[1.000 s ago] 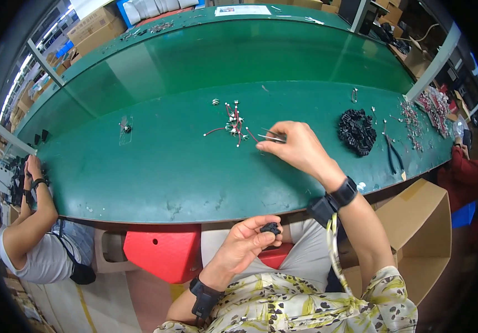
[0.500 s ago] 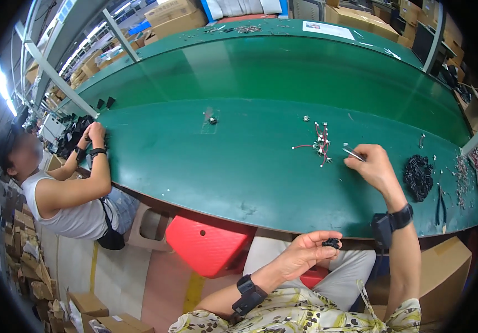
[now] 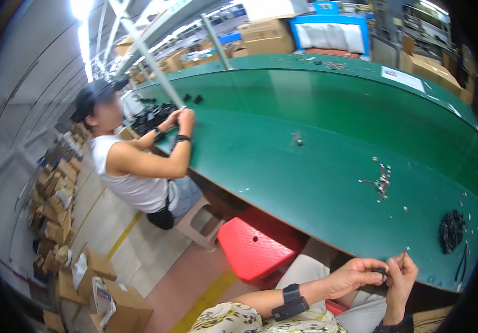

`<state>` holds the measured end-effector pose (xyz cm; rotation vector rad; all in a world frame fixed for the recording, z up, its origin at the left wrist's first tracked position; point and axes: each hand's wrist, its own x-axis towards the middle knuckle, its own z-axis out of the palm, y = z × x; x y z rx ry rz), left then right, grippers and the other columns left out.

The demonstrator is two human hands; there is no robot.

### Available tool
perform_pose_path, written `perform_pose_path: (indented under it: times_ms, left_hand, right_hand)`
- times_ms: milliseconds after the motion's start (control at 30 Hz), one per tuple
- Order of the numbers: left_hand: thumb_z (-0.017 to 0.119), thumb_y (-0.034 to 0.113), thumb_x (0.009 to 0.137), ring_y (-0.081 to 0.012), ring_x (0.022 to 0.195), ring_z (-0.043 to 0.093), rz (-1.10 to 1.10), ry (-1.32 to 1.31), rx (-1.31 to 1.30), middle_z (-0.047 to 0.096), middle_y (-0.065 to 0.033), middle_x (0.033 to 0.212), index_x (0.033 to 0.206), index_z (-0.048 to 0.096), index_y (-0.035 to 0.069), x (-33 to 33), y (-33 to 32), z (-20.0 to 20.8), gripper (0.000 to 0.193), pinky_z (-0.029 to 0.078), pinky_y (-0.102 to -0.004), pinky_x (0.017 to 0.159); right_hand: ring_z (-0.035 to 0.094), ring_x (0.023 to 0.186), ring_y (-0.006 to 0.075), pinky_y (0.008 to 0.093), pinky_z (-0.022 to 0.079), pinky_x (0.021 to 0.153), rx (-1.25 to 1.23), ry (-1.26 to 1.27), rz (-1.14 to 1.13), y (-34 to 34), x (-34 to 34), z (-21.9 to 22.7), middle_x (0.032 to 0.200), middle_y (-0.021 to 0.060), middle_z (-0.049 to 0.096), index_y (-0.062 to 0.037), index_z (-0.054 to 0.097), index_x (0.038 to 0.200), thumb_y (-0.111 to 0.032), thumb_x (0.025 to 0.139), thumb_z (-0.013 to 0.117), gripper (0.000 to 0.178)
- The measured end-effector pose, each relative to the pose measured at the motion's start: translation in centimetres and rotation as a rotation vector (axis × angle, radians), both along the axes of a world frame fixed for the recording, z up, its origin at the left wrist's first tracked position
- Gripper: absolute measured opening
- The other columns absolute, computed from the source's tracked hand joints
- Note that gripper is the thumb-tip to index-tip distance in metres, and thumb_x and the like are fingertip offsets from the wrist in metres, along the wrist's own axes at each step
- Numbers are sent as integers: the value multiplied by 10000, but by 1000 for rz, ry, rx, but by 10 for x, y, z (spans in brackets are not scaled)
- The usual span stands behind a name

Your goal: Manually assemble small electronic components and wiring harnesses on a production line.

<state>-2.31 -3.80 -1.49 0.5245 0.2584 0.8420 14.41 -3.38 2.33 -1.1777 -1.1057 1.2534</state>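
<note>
Near the table's front edge, my left hand [image 3: 355, 279] pinches a small black plastic part [image 3: 382, 272] between thumb and fingers. My right hand [image 3: 401, 277] is closed right beside it, its fingertips meeting the black part. The slim metal tweezers seen in that hand a moment ago are now mostly hidden by the fingers. Farther back on the green table [image 3: 328, 188] lies a small cluster of red wires with white connectors [image 3: 383, 182]. To the right sits a bundle of black parts [image 3: 452, 231].
Black-handled pliers [image 3: 461, 261] lie near the right end. A small part on a clear piece [image 3: 298, 141] is at the table's middle. A co-worker [image 3: 139, 155] sits at the left by black parts [image 3: 153, 117]. A red stool [image 3: 258, 247] stands beside me.
My right hand has come back from beside the wire cluster to my left hand, which still holds the black part. The head view has swung left, showing more of the co-worker and aisle.
</note>
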Motion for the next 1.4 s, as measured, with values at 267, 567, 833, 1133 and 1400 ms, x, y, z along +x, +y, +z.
perform_pose_path:
  times_ms: [267,567,833,1133,1400]
  left_hand:
    - [730,91,838,-85,1008,557,5,224,146,621,-5,1069,1146,627,22,-1,-8,2,332,435,-232,923]
    - [737,53,821,-107,1043,548,-55,235,163,591,-30,1110,1118,633,3,18,-5,-9,319,432,-250,934]
    - [628,3,895,-112,980,613,4,334,135,644,-62,1113,1211,594,12,-9,-10,13,318,512,-261,877]
    - [557,76,958,-229,1094,617,-249,-145,-297,600,-125,1193,1347,476,16,15,-21,-16,402,507,-348,973]
    - [580,37,936,-223,1096,618,-198,-151,-257,603,-98,1202,1334,489,28,18,-40,-28,409,490,-364,993]
  right_hand:
    - [373,475,20,191,240,406,-69,-190,109,-13,27,9,642,-27,527,-20,612,826,-84,819,722,128]
    - [385,645,56,214,296,586,150,-412,16,-41,34,15,685,-26,447,13,591,751,29,785,661,80]
    - [611,719,115,261,477,625,143,-427,140,-28,30,21,792,79,673,23,683,861,-55,813,722,100]
    - [637,786,137,232,503,672,150,-262,-63,-67,44,-1,894,84,651,21,710,966,18,797,716,169]
    - [652,735,161,245,533,596,417,-561,-119,-91,39,-11,878,95,647,-48,748,961,76,706,741,284]
